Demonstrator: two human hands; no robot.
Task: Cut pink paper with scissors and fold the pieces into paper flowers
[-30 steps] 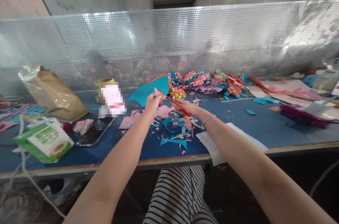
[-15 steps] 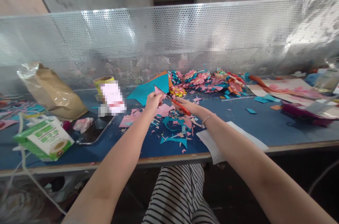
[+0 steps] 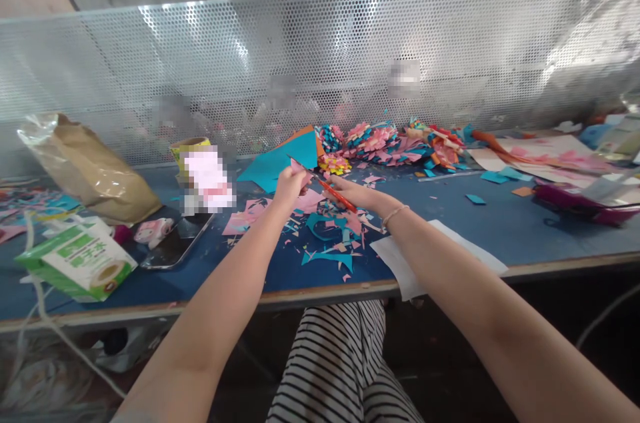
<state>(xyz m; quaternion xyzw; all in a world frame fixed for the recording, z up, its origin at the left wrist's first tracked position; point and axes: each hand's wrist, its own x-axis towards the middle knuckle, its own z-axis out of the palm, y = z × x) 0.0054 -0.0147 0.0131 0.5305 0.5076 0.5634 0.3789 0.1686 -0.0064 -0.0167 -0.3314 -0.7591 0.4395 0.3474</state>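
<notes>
My left hand (image 3: 291, 184) is closed on a small piece of pink paper (image 3: 299, 168), partly hidden by the fingers. In my right hand (image 3: 354, 192) is a pair of scissors (image 3: 337, 196) with red-orange handles. Its blades reach left across to the pink paper; how far apart they are I cannot make out. Below both hands, paper scraps (image 3: 325, 226) in pink and blue lie scattered on the blue tabletop (image 3: 220, 283). Just behind my left hand stands a large blue sheet (image 3: 280, 160), with orange paper behind it.
Bunches of cut paper flowers (image 3: 375, 143) lie along a perforated metal screen (image 3: 330, 50). Left are a brown bag (image 3: 95, 173), a green-and-white carton (image 3: 83, 260) and a phone (image 3: 183, 243). White paper (image 3: 395, 260) overhangs the front edge under my right forearm. A purple pouch (image 3: 583, 203) lies right.
The view has tipped slightly downward, so the exit sign is almost out of frame. Both hands keep nearly the same place, still holding the pink paper and the scissors.
</notes>
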